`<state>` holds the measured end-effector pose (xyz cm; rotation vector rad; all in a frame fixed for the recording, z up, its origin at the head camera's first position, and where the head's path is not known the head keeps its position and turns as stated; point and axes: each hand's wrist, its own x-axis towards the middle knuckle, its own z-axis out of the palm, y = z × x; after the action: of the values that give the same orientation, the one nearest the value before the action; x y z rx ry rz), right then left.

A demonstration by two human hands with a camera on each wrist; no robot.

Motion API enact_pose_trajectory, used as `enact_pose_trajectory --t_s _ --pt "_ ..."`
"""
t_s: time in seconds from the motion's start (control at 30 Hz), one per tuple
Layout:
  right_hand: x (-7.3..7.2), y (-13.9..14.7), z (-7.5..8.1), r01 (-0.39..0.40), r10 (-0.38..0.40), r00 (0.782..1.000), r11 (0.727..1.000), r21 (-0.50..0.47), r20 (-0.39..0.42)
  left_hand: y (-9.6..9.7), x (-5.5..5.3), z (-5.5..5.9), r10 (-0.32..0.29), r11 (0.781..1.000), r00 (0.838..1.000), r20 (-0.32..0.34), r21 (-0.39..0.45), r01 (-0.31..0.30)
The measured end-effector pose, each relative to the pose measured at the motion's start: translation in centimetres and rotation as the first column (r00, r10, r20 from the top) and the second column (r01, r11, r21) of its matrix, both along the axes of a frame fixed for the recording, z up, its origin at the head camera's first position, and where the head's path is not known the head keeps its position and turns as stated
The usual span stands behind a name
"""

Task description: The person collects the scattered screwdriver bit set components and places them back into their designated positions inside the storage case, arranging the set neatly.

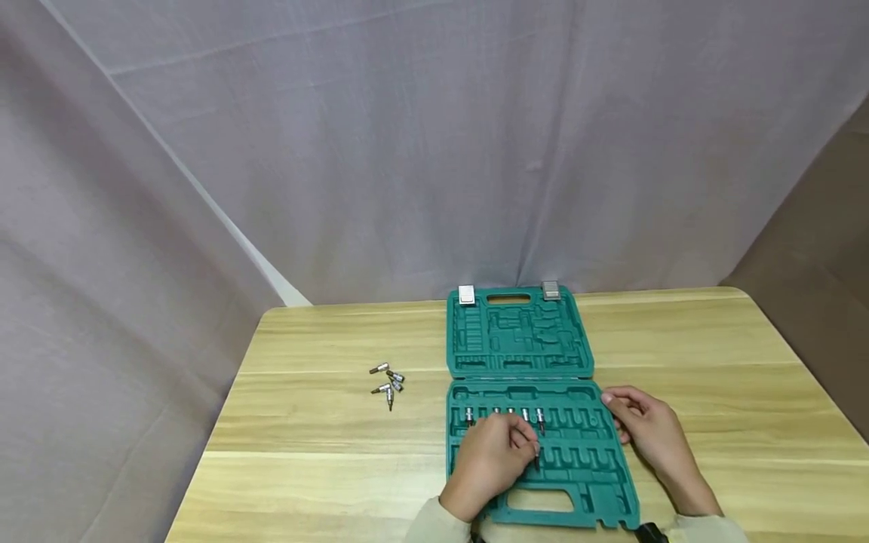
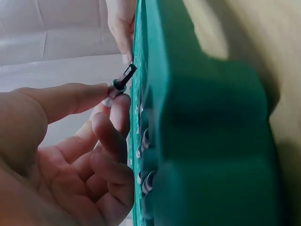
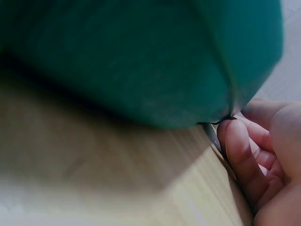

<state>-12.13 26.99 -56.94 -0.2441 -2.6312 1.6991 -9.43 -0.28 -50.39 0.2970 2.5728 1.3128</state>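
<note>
My left hand [image 1: 490,458] is over the lower tray of a green plastic tool case [image 1: 594,475]. Between thumb and fingertips it pinches a bit socket [image 2: 123,80], a short silver socket with a dark bit. In the left wrist view the dark tip points away from the fingers, close to the tray. Several bit sockets [image 1: 540,419] sit in the row of slots above this hand, partly hidden by it. My right hand [image 1: 653,436] grips the right edge of the case, thumb on the rim and fingers [image 3: 240,146] curled at its side near the tabletop.
The case lid [image 1: 521,368] lies opened back, with two silver latches [image 1: 466,295] at its far edge. Several loose bit sockets [image 1: 390,397] lie on the wooden table [image 1: 305,430] left of the case. A grey curtain [image 1: 407,151] hangs behind the table.
</note>
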Motion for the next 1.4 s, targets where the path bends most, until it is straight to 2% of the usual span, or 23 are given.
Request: enact_pose_trajectory --t_s 0.23,0.47,0.57,0.77,0.87,1.07,1.4 --pt "0.1 0.0 0.0 -0.003 0.003 1.000 1.000 0.002 -0.008 0.8 0.4 -0.6 0.007 0.997 0.996 -0.094 -0.073 -0.014" --pt "-0.1 -0.1 -0.1 0.001 -0.001 1.000 1.000 0.011 -0.003 1.3 0.8 -1.3 0.021 0.990 0.980 -0.198 -0.133 -0.048" --pt "-0.2 -0.1 -0.1 0.003 -0.003 1.000 1.000 0.009 -0.003 1.4 0.9 -1.5 0.023 0.988 0.971 -0.239 -0.142 -0.058" --pt "-0.1 -0.1 0.0 0.006 -0.006 1.000 1.000 -0.002 -0.004 1.3 1.1 -1.7 0.021 0.992 0.961 -0.276 -0.115 -0.055" --pt "-0.1 -0.2 0.0 0.006 -0.006 1.000 1.000 -0.003 -0.001 1.1 1.0 -1.8 0.026 0.995 0.965 -0.262 -0.083 -0.049" --pt "-0.1 -0.2 0.0 -0.005 0.005 1.000 1.000 0.015 0.005 0.9 0.7 -1.9 0.062 0.998 0.982 -0.180 -0.010 -0.065" --pt "0.1 -0.1 0.1 0.003 -0.003 1.000 1.000 0.000 0.020 1.0 0.8 -1.9 0.113 0.993 0.980 -0.166 -0.026 -0.119"
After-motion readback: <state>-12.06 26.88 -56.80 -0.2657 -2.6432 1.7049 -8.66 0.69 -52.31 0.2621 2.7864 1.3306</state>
